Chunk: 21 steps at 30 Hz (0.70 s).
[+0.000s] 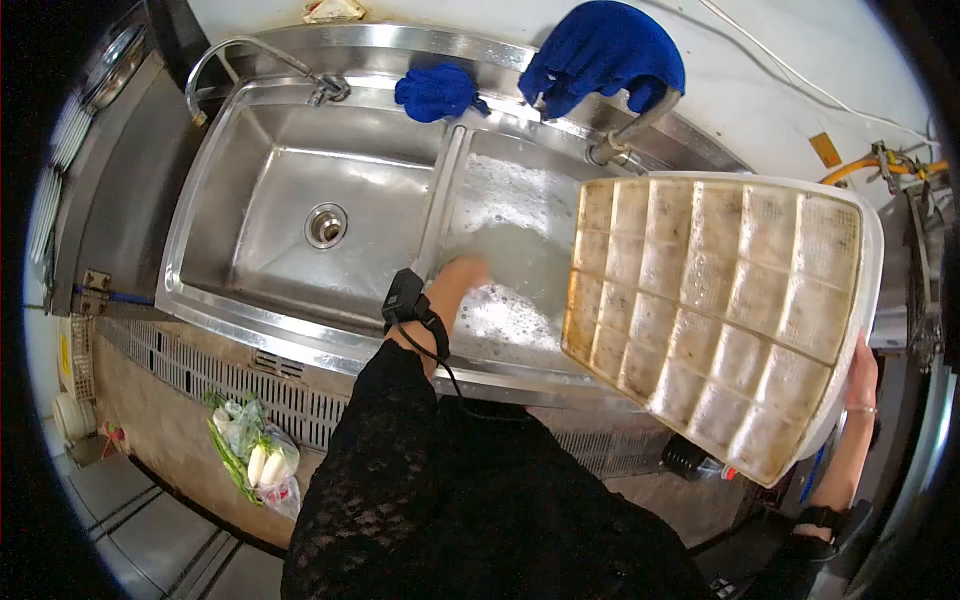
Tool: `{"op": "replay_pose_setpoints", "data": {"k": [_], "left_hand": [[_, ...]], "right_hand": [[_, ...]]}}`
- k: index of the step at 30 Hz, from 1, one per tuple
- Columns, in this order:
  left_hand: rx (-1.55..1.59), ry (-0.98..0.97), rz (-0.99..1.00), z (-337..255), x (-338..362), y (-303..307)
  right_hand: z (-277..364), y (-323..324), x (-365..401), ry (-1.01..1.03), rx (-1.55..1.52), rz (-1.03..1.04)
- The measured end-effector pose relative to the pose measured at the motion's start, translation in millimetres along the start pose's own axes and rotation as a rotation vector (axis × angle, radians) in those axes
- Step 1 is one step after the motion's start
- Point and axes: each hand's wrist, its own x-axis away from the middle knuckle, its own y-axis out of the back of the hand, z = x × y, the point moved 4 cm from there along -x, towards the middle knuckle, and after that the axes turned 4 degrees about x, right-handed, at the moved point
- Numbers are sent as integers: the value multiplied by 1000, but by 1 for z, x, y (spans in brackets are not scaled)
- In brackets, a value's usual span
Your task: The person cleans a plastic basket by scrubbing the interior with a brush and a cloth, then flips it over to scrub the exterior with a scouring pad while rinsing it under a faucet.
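Stainless double sink [350, 340] against a white wall, left basin [340, 185] with its drain uncovered, right basin [560, 375] already filled with sudsy water. The big gridded tray [690, 290] is tilted over the right end of the sink — brown marks across the cells and along one edge, so I'd call it early days, with those marks not dealt with. Two blue cloths [603, 55] sit up back. Right hand [862, 378] has the tray's outer rim gripped. Left hand [468, 270] is at the suds, blurry — can't tell if it's open or closed.
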Motion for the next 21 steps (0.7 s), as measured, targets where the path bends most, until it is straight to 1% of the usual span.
{"op": "replay_pose_setpoints", "data": {"k": [1,2,4,5,6,7,8,10,11,12,13,15,17,18,19,20,21], "left_hand": [[40,-116,-173,12,-12,-8],[46,-102,-183,9,-3,4],[197,183,-42,-18,33,47],[200,183,-50,-30,44,62],[189,174,32,-40,53,73],[175,174,105,-42,60,82],[178,189,82,-39,66,88],[40,135,-116,-49,74,97],[38,128,-117,-55,70,103],[53,81,-232,-66,63,120],[67,30,-345,-80,57,139],[246,-139,-505,-132,46,192],[305,-363,-508,-176,21,230],[300,-385,-502,-192,4,238],[274,-420,-548,-206,-13,246],[252,-454,-591,-214,-28,251],[246,-474,-582,-218,-45,249]], "right_hand": [[1,-2,-4,10,31,-28],[3,-5,-9,20,63,-54],[4,-11,-16,32,36,-46],[4,-13,-13,38,1,-56],[8,-12,-11,56,71,-131],[8,-7,-14,81,69,-115],[6,1,-15,96,16,-76],[18,10,-1,89,-35,-28],[29,9,15,80,-34,-19],[25,26,18,88,-50,-57],[32,31,32,103,30,-89],[31,46,49,128,66,-133],[16,59,58,127,20,-174],[11,66,63,128,-24,-200],[11,62,70,130,-32,-222],[8,55,76,93,-45,-255],[6,48,84,56,-59,-288]]}}
